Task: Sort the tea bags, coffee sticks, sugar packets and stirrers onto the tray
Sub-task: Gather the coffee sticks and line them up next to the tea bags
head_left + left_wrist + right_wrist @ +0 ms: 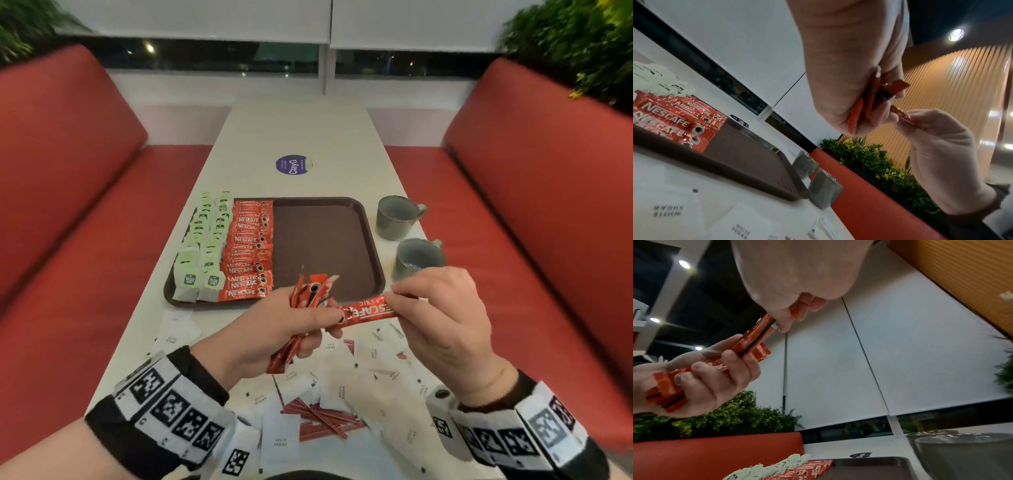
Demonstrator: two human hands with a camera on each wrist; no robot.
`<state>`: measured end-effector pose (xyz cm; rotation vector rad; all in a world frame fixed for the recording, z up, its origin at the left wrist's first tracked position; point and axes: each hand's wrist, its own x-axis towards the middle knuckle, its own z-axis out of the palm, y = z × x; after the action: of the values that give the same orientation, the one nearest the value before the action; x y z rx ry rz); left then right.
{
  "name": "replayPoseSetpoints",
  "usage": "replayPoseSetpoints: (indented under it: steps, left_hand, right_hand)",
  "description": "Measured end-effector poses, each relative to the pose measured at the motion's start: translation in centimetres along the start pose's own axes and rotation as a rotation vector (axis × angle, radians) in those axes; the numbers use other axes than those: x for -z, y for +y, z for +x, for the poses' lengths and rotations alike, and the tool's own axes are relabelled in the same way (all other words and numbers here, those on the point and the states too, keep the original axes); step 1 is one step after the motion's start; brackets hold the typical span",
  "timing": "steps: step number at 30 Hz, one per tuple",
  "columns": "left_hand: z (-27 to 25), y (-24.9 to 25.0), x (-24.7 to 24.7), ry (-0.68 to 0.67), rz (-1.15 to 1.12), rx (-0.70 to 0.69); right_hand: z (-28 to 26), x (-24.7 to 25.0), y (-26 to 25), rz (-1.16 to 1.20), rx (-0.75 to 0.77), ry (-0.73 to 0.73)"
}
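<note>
A long white table (pixel 294 137) is being flanked by red bench seats (pixel 68 164) on both sides. A brown tray (pixel 325 240) is being kept on the table's middle; its left part is being filled by two columns of green tea bags (pixel 202 250) and, just beside them to the right, a column of red coffee sticks (pixel 248 253), while its right part is being left bare. Two grey cups (pixel 397 216) are being stood on the table just right of the tray, one behind the other.

Nearer the person, white sugar packets (pixel 277 442) are being left scattered over the table, with thin red stirrers (pixel 322 418) lying among them.

Above these, a bundle of coffee sticks (pixel 308 301) is being gripped by the left hand (pixel 270 329), its fingers curled round the bundle, which is sticking out above and below the fist. A single coffee stick (pixel 366 311) is being pinched at one end by the thumb and fingers of the right hand (pixel 442 315); it is being held roughly level, its other end touching the left hand's fingers beside the bundle. Both hands are being held clear of the table, near the tray's front edge.
</note>
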<state>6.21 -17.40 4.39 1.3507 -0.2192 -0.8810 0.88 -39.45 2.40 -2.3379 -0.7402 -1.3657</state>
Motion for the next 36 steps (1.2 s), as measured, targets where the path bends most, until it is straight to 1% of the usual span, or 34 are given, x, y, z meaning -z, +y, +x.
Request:
replayPoseSetpoints:
  steps: [3,4,5,6,7,8,9,10,11,12,14,16,18,19,20,21,23,25,26,27,30,32,34,36]
  left_hand:
    - [-0.6,0.8,1.9,0.059,0.074,-0.033]
    - [-0.8,0.9,2.7,0.102,0.112,-0.041]
    - [-0.8,0.9,3.6,0.153,0.138,-0.047]
    - [-0.8,0.9,4.5,0.210,0.152,-0.055]
    - [-0.8,0.8,5.3,0.268,0.155,-0.063]
    - [-0.7,0.7,6.1,0.326,0.157,-0.076]
    - [-0.5,0.6,6.7,0.381,0.167,-0.096]
    - [-0.2,0.5,6.9,0.430,0.185,-0.120]
    - [0.0,0.6,7.5,0.475,0.203,-0.140]
    - [0.3,0.6,8.1,0.508,0.227,-0.155]
    - [0.6,0.8,9.1,0.531,0.266,-0.166]
    - [0.6,1.3,10.1,0.526,0.274,-0.192]
    - [0.4,1.9,11.4,0.522,0.179,-0.199]
    - [0.1,2.2,12.2,0.518,0.077,-0.199]
    - [-0.3,2.4,13.2,0.521,-0.041,-0.193]
    - [-0.7,2.5,14.4,0.544,-0.155,-0.171]
    - [-1.6,2.0,17.2,0.599,-0.324,-0.097]
    - [-2.6,1.1,19.5,0.629,-0.413,-0.042]
    - [-3.0,0.6,20.3,0.633,-0.434,-0.018]
    - [-3.4,0.1,20.9,0.635,-0.450,0.001]
    - [-4.4,-1.0,22.1,0.661,-0.509,-0.003]
    - [-5.0,-1.6,22.7,0.680,-0.529,-0.003]
    - [-5.3,-2.0,23.2,0.703,-0.542,-0.005]
    - [-5.6,-2.3,23.5,0.729,-0.549,-0.009]
  right_hand:
    - [1.0,-2.2,-1.3,0.057,0.029,-0.080]
    - [1.1,-3.1,-1.7,0.090,-0.019,-0.116]
    - [1.1,-3.9,-2.2,0.130,-0.131,-0.151]
    - [1.2,-4.8,-2.6,0.182,-0.314,-0.176]
    - [1.4,-5.7,-3.1,0.271,-0.554,-0.201]
    - [1.8,-6.6,-3.4,0.429,-0.825,-0.236]
    - [2.3,-7.4,-3.6,0.650,-1.076,-0.269]
    - [2.8,-7.9,-3.5,0.852,-1.261,-0.285]
    - [3.6,-8.9,-3.7,0.992,-1.363,-0.297]
    - [4.6,-9.6,-4.0,1.055,-1.391,-0.313]
    - [6.6,-11.5,-5.0,1.080,-1.376,-0.309]
    - [8.3,-13.4,-5.9,1.080,-1.382,-0.259]
    - [9.6,-15.3,-6.3,1.073,-1.374,-0.237]
    - [10.1,-16.3,-6.1,1.010,-1.336,-0.273]
    - [10.5,-17.1,-5.9,0.917,-1.272,-0.346]
    - [10.7,-17.9,-5.4,0.802,-1.189,-0.462]
    - [10.5,-19.6,-4.3,0.558,-0.990,-0.765]
    - [9.9,-21.4,-3.1,0.209,-0.723,-1.097]
    - [9.7,-22.2,-2.7,0.060,-0.608,-1.216]
    - [9.6,-22.9,-2.5,-0.028,-0.533,-1.297]
    - [9.9,-24.4,-2.3,-0.100,-0.389,-1.462]
    - [10.1,-25.1,-2.4,-0.094,-0.390,-1.550]
    - [10.0,-25.6,-2.6,-0.073,-0.426,-1.631]
    - [9.9,-26.0,-2.9,-0.067,-0.419,-1.652]
